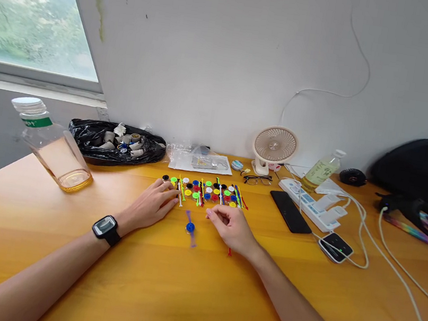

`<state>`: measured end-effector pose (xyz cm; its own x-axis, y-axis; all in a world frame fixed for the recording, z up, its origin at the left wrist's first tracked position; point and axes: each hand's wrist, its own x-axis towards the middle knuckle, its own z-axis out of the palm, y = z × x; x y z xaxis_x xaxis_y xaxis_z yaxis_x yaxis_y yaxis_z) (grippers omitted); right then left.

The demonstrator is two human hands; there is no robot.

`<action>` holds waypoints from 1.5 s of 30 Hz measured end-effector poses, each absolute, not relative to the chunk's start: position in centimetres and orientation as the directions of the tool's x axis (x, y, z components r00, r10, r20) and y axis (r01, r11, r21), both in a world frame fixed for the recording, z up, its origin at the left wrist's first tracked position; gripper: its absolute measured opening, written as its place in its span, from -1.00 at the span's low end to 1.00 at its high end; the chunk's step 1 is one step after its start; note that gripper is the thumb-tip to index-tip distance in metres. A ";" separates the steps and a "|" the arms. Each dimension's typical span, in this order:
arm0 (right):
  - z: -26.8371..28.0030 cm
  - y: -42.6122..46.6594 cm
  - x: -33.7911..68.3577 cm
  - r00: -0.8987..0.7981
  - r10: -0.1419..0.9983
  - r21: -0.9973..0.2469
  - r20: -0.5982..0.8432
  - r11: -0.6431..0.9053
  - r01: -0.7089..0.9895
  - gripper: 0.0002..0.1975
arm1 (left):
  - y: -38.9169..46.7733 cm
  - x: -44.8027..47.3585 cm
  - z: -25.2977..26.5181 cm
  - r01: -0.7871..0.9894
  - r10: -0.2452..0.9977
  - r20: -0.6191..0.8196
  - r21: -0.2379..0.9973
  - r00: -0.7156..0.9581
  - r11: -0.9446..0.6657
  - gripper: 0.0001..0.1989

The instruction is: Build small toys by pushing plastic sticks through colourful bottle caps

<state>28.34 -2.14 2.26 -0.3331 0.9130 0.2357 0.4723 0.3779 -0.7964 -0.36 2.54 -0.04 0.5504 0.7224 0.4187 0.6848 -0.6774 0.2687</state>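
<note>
A cluster of small coloured buttons and thin coloured sticks point(205, 190) lies in rows on the orange table point(163, 282). My left hand point(153, 205) rests flat on the table at the cluster's left end, fingers spread, a black smartwatch point(106, 228) on its wrist. My right hand point(230, 227) sits just below the cluster's right part, fingers curled, with a red stick point(230, 251) showing under it. Between my hands lies a blue button on a purple stick point(190, 228), touched by neither hand.
A clear bottle of amber liquid point(53, 147) stands at left, a black bag of scraps point(116, 143) behind. A small fan point(274, 148), glasses point(257, 179), black phone point(290, 211), power strip point(312, 203), cables, bottle point(322, 171) and black bag point(417, 169) crowd the right.
</note>
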 end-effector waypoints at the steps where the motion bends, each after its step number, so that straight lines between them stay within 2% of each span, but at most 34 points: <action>1: 2.3 -2.1 28.4 -0.331 0.913 -0.794 0.236 0.378 0.475 -0.55 | 2.5 -0.3 0.0 0.680 0.723 0.425 0.281 0.545 -0.678 -0.68; 10: 2.3 -2.0 28.6 -0.321 0.915 -0.789 0.243 0.379 0.483 -0.53 | 2.8 -0.5 -0.5 0.677 0.755 0.441 0.356 0.486 -0.644 -0.80; 19: 2.1 -1.9 28.7 -0.332 0.909 -0.770 0.252 0.396 0.500 -0.53 | 2.9 -1.1 -0.6 0.642 0.776 0.459 0.448 0.433 -0.623 -0.78; 23: 2.5 -1.7 29.0 -0.310 0.915 -0.776 0.258 0.388 0.498 -0.54 | 2.9 -1.4 -0.5 0.620 0.828 0.499 0.572 0.256 -0.537 -0.77; 27: 3.0 -1.5 29.3 -0.258 0.920 -0.764 0.295 0.390 0.514 -0.57 | 3.7 -2.1 -0.5 0.494 0.858 0.513 0.742 0.016 -0.453 -0.75; 31: 2.9 -1.7 28.9 -0.306 0.871 -0.679 0.385 0.492 0.545 -0.73 | 4.5 -3.1 -0.6 0.398 0.846 0.507 0.818 -0.161 -0.415 -0.64; 33: 2.8 -2.3 28.5 -0.411 0.805 -0.612 0.428 0.593 0.524 -0.82 | 4.7 -3.5 -0.8 0.424 0.843 0.506 0.814 -0.184 -0.396 -0.63; 36: 2.9 -3.4 27.9 -0.600 0.694 -0.539 0.398 0.706 0.459 -0.65 | 4.8 -3.8 -1.1 0.499 0.855 0.502 0.778 -0.130 -0.381 -0.66; 39: 3.0 -4.3 27.5 -0.710 0.634 -0.511 0.306 0.739 0.440 -0.55 | 4.9 -3.6 -1.4 0.545 0.873 0.487 0.742 -0.037 -0.391 -0.69; 45: 3.5 -4.0 28.2 -0.727 0.664 -0.511 0.176 0.693 0.509 -0.82 | 4.6 -3.0 -1.0 0.642 0.841 0.528 0.605 0.118 -0.471 -0.75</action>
<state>28.18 -3.95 3.48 -0.7267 0.6640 0.1761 0.5090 0.6926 -0.5110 -3.01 4.55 -1.05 0.1182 0.8409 0.5282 0.6419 -0.4705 0.6054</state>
